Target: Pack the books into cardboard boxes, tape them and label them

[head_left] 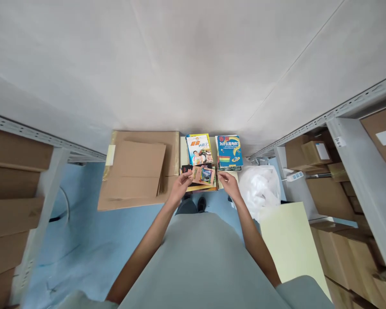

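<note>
My left hand is closed on the left end of a small booklet with a pinkish-tan cover and a coloured picture. The booklet is above a pile of dark and yellow books. Just right of the booklet is my right hand, its fingers pointing left and slightly apart, with nothing visible in them. Beyond my left hand, a children's book with a yellow and white cover tops a stack. A blue-covered book lies on another stack, beyond my right hand.
Flattened cardboard covers the left side of the surface. A white plastic bag bulges at the right, near a pale yellow board. Shelves with cartons stand left, and more cartons fill the right shelves. A wall rises directly behind.
</note>
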### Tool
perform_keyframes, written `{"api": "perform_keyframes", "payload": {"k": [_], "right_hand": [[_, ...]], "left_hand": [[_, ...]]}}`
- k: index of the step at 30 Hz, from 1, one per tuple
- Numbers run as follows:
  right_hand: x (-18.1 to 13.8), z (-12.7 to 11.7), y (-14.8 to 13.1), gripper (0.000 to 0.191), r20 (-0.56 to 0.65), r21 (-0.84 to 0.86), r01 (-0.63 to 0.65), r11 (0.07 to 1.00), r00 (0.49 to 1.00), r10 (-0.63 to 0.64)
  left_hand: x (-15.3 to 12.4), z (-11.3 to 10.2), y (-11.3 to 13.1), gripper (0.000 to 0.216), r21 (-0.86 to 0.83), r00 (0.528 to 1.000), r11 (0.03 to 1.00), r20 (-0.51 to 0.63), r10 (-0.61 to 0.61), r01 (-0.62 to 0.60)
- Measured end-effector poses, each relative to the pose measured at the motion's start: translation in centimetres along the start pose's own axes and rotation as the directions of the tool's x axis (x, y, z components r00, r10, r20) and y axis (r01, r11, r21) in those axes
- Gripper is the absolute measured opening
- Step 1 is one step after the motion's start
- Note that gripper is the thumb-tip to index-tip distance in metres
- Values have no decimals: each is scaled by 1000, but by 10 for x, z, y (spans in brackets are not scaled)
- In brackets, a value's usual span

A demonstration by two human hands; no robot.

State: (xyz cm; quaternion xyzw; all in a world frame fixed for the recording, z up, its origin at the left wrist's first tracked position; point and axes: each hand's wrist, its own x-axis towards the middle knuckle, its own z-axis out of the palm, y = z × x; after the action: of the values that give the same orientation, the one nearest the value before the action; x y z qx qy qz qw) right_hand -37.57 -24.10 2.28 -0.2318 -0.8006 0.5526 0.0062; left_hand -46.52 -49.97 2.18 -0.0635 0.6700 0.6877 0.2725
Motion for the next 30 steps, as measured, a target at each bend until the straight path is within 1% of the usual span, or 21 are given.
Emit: {"api": "perform_keyframes", "payload": {"k": [4,6,8,10,12,17,20,23,25,28,30], "right_hand": [[62,24,-7,46,-13,-100,-35,994,999,33],[88,37,-9,51,-7,-201,-44,979,999,44],[108,50,-11,55,7,-322,-47,946,999,52],[121,62,-10,57,17,-403,-60,913,997,73],[125,74,-8,59,14,-429,-84,900,995,99],[117,101,-2,77,-21,-507,-136,851,989,146],[113,108,-1,81,-19,-552,-156,819,984,175],[111,102,1,79,4,-516,-149,843,984,177],[110,90,6,75,-5,-447,-140,883,988,154],[108,59,16,72,-106,-359,-159,920,986,129],[106,32,25,71,-202,-349,-204,914,969,139]], "left_hand": [[72,5,-8,59,103,999,994,-9,46,-45],[99,9,-9,56,124,998,990,22,63,-65],[116,11,-10,53,135,996,988,51,73,-79],[126,10,-12,54,147,994,985,71,80,-90],[132,8,-15,59,158,993,983,88,83,-96],[138,3,-24,63,213,985,968,134,105,-132],[141,-1,-27,64,241,980,958,159,117,-153],[142,-4,-25,67,273,982,949,140,124,-159],[140,-4,-19,69,300,981,935,108,162,-188],[136,7,-6,72,316,968,915,96,230,-249],[133,23,4,71,291,964,921,137,227,-258]]}}
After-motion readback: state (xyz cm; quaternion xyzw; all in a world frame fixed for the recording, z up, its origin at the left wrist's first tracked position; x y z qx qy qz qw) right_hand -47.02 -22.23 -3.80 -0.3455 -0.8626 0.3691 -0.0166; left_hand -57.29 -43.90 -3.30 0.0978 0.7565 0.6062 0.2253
